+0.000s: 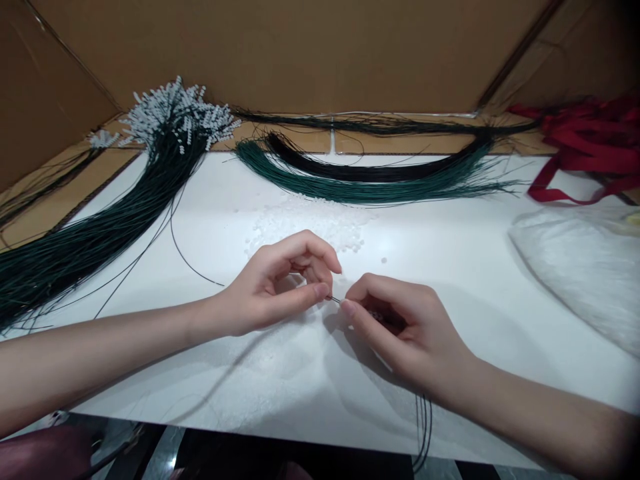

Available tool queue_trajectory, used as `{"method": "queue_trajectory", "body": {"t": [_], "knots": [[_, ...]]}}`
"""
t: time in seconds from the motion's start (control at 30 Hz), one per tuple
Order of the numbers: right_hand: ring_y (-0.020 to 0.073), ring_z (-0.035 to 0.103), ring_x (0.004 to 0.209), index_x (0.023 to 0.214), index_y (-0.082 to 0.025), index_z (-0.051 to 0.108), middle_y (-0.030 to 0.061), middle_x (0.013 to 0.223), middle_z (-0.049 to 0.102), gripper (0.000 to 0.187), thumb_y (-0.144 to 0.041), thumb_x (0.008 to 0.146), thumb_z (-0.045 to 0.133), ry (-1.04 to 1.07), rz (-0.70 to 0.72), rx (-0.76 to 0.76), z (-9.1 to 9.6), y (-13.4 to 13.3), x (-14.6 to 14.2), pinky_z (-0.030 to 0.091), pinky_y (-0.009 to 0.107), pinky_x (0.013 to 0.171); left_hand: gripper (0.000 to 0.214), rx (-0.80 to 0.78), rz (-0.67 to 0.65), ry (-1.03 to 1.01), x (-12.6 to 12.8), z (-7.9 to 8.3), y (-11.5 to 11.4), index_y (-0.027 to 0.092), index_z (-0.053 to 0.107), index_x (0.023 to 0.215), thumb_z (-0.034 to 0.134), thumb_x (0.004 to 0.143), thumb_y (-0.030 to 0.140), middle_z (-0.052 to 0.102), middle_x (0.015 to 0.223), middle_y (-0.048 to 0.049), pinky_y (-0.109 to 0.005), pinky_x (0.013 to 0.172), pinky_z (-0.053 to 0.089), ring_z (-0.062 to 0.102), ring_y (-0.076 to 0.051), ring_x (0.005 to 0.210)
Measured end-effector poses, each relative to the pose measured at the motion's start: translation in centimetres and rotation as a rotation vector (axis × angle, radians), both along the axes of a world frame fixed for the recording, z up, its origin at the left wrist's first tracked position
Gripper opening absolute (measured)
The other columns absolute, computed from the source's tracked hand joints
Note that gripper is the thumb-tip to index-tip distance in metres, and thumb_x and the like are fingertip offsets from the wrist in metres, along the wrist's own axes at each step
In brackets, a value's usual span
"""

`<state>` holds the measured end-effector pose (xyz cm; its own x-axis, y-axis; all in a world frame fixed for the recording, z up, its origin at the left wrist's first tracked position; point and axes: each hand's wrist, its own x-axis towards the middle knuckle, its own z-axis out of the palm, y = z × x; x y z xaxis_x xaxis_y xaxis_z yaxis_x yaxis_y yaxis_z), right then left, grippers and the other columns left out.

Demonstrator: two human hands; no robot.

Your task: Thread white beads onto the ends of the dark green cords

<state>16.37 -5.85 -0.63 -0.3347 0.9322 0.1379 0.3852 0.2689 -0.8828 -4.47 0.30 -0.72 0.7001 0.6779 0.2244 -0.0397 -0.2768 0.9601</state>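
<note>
Dark strands [424,427] hang at the near edge of the white table [450,247]. Right hand [407,320]: thumb and forefinger pinched together on a thin wire [336,299]. Left hand [283,283]: thumb and fingertips closed on the same wire, which bridges the gap between both hands. Beyond lie loose white beads [320,223], then green wires [360,193].

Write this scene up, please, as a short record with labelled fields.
Right hand: pinches a thin dark wire
Left hand: fingertips at the same wire
Surface: white tabletop
Beyond hands: small white pieces, green strands, black strands
Left side: dark green bundle with white tips
Right side: red ribbon, clear plastic bag
</note>
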Motion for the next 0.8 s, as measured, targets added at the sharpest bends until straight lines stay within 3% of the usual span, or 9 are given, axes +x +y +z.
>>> {"method": "queue_trajectory", "body": {"t": [0.8], "knots": [[0.0072, 0.039, 0.053, 0.078, -0.017, 0.056, -0.0056, 0.060, 0.045, 0.017, -0.014, 0.094, 0.052, 0.030, 0.007, -0.036, 0.17, 0.05, -0.05, 0.031, 0.022, 0.048, 0.021, 0.048, -0.025, -0.002, 0.11, 0.12, 0.18, 0.013, 0.057, 0.108, 0.066, 0.089, 0.010, 0.064, 0.085, -0.0037, -0.021, 0.068, 0.051, 0.063, -0.011, 0.078]]}}
